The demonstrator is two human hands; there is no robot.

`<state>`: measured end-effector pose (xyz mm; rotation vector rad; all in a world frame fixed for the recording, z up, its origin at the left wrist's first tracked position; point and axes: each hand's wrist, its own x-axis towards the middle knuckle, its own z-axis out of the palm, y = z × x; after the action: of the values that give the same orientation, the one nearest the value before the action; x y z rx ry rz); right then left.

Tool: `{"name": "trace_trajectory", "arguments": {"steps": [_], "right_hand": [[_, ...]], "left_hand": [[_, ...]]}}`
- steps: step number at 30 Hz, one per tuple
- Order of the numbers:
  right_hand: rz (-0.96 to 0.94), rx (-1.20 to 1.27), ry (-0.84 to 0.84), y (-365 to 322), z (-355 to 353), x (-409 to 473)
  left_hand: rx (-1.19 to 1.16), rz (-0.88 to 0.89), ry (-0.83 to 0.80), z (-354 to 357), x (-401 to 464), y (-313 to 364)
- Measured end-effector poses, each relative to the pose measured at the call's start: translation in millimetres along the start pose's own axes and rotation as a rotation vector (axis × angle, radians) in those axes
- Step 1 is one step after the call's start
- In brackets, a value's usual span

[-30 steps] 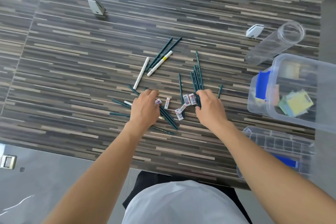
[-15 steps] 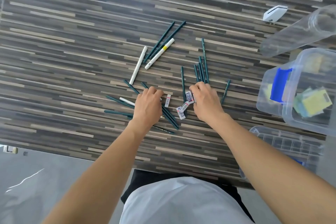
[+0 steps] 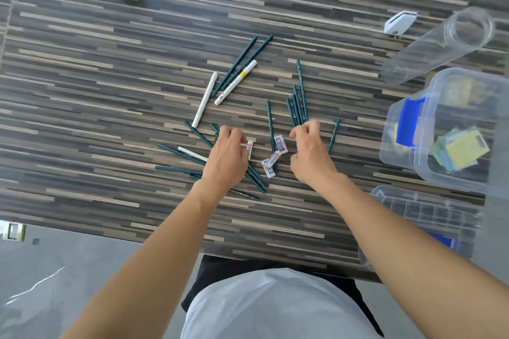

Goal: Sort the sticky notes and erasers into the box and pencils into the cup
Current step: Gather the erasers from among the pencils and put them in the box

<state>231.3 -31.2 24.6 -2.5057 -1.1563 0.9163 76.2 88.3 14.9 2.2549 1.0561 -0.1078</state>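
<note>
Both hands are working low over a scatter of stationery on the striped table [image 3: 82, 77]. The left hand [image 3: 227, 158] is resting knuckles-up on a crossing pile of dark green pencils [image 3: 254, 177], fingers curled under; one eraser [image 3: 249, 149] is lying just beside its fingertips, touching or nearly so, and whether the fingers are gripping anything underneath cannot be told. The right hand [image 3: 309, 154] is hovering with fingers curled, near the lower ends of a bundle of upright-lying pencils [image 3: 296, 106]; what it is pinching, if anything, is hidden.

Between the two hands, three more erasers are sitting: one [image 3: 281, 143] just left of the right thumb, two others [image 3: 270, 164] overlapping below it. A single pencil [image 3: 333, 135] is lying just right of the right hand. Two white pens [image 3: 205, 99] and two more green pencils [image 3: 242, 63] are lying farther up the table.

The clear box [image 3: 407, 129], holding sticky notes [image 3: 462, 150], is standing well to the right of the hands. The clear cup [image 3: 438, 44] is standing beyond it. A clear lid [image 3: 427, 209] is lying near the right forearm.
</note>
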Motion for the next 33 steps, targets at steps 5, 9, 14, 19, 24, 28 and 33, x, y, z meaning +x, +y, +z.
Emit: {"name": "trace_trajectory", "arguments": {"steps": [5, 9, 14, 19, 24, 28, 33], "right_hand": [[0.111, 0.109, 0.101, -3, 0, -5], [0.225, 0.02, 0.145, -4, 2, -3], [0.219, -0.039, 0.143, -3, 7, 4], [0.198, -0.039, 0.106, -9, 13, 18], [0.211, -0.045, 0.102, -12, 20, 32], [0.223, -0.06, 0.073, -12, 22, 42], [0.21, -0.049, 0.087, -12, 20, 43]], "left_hand": [[0.046, -0.149, 0.075, 2, -5, 5], [0.134, -0.145, 0.06, 6, -5, 6], [0.081, -0.131, 0.061, 9, 0, 6], [0.102, -0.142, -0.022, 16, 8, 8], [0.161, -0.144, -0.081, 20, 13, 9], [0.165, -0.136, -0.091, 21, 19, 8], [0.099, -0.091, -0.063, 23, 20, 9]]}}
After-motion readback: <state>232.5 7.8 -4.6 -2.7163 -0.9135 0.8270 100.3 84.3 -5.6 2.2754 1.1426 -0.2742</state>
